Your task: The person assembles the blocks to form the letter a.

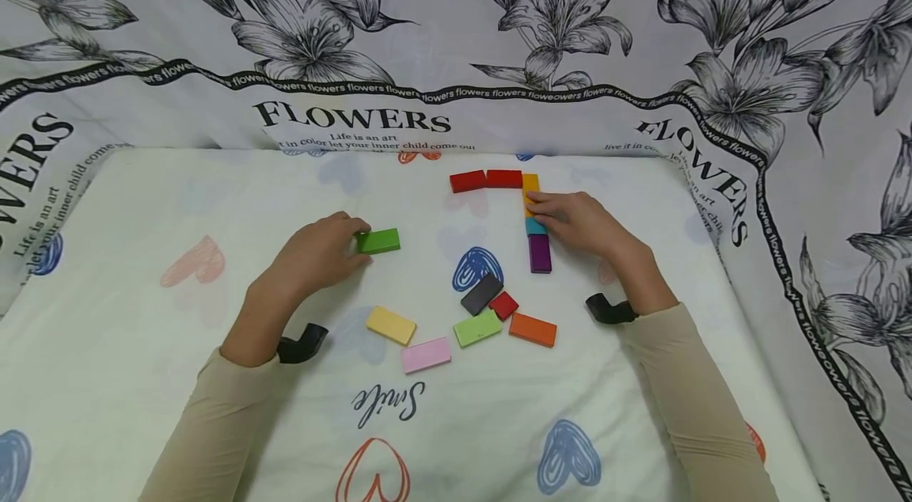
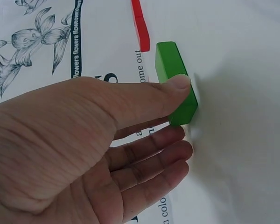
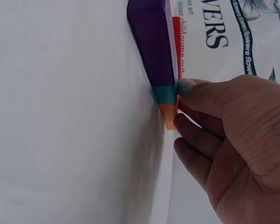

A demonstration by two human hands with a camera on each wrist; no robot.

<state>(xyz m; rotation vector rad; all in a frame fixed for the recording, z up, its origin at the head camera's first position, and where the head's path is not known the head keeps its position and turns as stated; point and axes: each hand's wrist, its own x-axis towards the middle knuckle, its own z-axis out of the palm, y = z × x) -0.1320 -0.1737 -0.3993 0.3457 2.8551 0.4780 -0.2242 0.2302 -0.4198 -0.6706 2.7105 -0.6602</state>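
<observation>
- Head view: your left hand (image 1: 321,252), left of centre, pinches the green block (image 1: 379,241) at its left end, thumb and fingers closed to its width. Whether the block touches the cloth (image 1: 164,351), you can't tell.
- Same view, upper right: your right hand (image 1: 580,223) reaches over the amber block (image 1: 530,182) and teal block (image 1: 536,226); purple block (image 1: 540,253) below, two red blocks (image 1: 504,179) to the upper left.
- Lower centre: six loose blocks, including the pink block (image 1: 426,355) and yellow block (image 1: 390,325).
- Left wrist view: green block right of centre; your thumb lies across a long face, the lower fingers bent loosely beneath.
- It should handle light, stiff, a little slick, hardly fragile. Best hold: the long sides, nearer the middle, against swivel.
- Right wrist view: your thumb meets the teal block's edge, a fingertip the amber one, only a slight gap between. Firm pinch or mere touch: can't tell. Press lightly; these probably slide easily.
</observation>
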